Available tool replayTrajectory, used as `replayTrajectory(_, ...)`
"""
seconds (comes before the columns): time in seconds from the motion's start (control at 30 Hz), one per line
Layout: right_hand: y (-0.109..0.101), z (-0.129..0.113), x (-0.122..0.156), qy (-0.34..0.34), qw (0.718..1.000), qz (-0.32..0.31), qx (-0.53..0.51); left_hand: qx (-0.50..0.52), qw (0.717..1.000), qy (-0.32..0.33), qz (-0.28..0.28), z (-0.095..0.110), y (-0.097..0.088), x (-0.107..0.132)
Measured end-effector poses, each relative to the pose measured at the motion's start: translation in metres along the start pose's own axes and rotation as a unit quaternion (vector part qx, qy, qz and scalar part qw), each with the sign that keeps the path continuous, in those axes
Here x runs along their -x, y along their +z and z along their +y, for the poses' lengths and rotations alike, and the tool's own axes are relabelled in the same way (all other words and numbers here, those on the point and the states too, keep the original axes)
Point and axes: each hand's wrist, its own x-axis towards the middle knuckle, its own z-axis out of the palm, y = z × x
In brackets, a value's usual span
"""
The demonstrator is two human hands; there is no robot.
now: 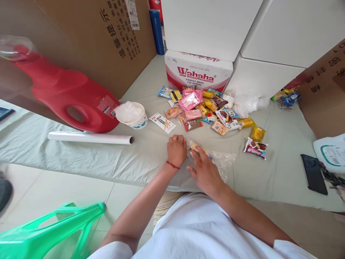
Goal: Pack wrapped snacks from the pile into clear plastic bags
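Note:
A crinkled clear plastic bag [225, 162] lies near the front edge of the cloth-covered surface, with small wrapped pieces showing partly inside it. My left hand [176, 149] is closed at the bag's left end, its fingertips mostly hidden. Over the bag's middle, my right hand [206, 171] rests with fingers stretched out and thumb apart. Beyond both hands spreads a pile of wrapped snacks [192, 100]. A white snack packet [162, 122] lies just past my left hand. To the right of the bag sits a purple-and-white snack packet [255, 148].
A paper bowl [138, 117] with white plastic film stands left, beside a red jug [72, 90] and a white roll [91, 137]. The Wahaha box [199, 72] backs the pile. A phone [314, 174] lies right. A green stool [51, 230] stands on the floor.

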Motion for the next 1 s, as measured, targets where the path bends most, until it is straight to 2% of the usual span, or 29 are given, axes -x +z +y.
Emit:
replayTrajectory(0.1, 0.005, 0.017, 0.023, 0.031, 0.999, -0.012, -0.006, 0.019, 0.999, -0.034, -0.007, -0.007, -0.002, -0.001)
replayTrajectory(0.17, 0.009, 0.027, 0.031, 0.028, 0.999, -0.033, -0.002, 0.099, 0.994, -0.054, -0.014, -0.012, -0.005, 0.001)
replayTrajectory(0.23, 0.012, 0.032, 0.032, 0.028, 0.999, -0.042, 0.011, 0.186, 0.981, -0.045, -0.011, -0.012, -0.010, 0.005)
replayTrajectory(0.3, 0.014, 0.031, 0.029, 0.035, 0.998, -0.046, 0.028, 0.221, 0.975, 0.002, 0.016, -0.007, -0.015, 0.013)
replayTrajectory(0.37, 0.016, 0.029, 0.026, 0.041, 0.997, -0.047, 0.038, 0.189, 0.978, 0.086, 0.033, 0.002, -0.018, 0.025)
replayTrajectory(0.43, 0.018, 0.028, 0.026, 0.044, 0.998, -0.041, 0.035, 0.144, 0.976, 0.166, 0.014, 0.012, -0.018, 0.038)
replayTrajectory(0.47, 0.019, 0.029, 0.027, 0.044, 0.998, -0.036, 0.025, 0.131, 0.974, 0.183, -0.004, 0.016, -0.016, 0.043)
replayTrajectory(0.53, 0.016, 0.036, 0.031, 0.029, 0.999, -0.027, -0.027, 0.130, 0.978, 0.159, -0.024, 0.020, -0.010, 0.050)
replayTrajectory(0.6, 0.005, 0.048, 0.035, 0.008, 0.991, 0.002, -0.130, 0.142, 0.985, 0.095, -0.023, 0.020, -0.004, 0.051)
replayTrajectory(0.7, -0.025, 0.072, 0.034, 0.032, 0.959, 0.130, -0.248, 0.164, 0.985, 0.050, -0.022, 0.017, 0.005, 0.047)
replayTrajectory(0.77, -0.044, 0.087, 0.028, 0.024, 0.952, 0.194, -0.233, 0.178, 0.983, 0.034, -0.017, 0.016, 0.008, 0.045)
replayTrajectory(0.8, -0.050, 0.093, 0.023, -0.005, 0.959, 0.191, -0.208, 0.182, 0.983, 0.023, -0.014, 0.017, 0.009, 0.044)
replayTrajectory(0.9, -0.050, 0.104, 0.012, -0.101, 0.984, 0.094, -0.110, 0.195, 0.980, -0.018, -0.022, 0.019, 0.010, 0.043)
replayTrajectory(0.93, -0.046, 0.105, 0.009, -0.109, 0.989, 0.072, -0.074, 0.199, 0.979, -0.028, -0.027, 0.019, 0.009, 0.043)
replayTrajectory(1.0, -0.037, 0.107, 0.007, -0.102, 0.992, 0.069, -0.016, 0.192, 0.980, -0.039, -0.034, 0.019, 0.009, 0.043)
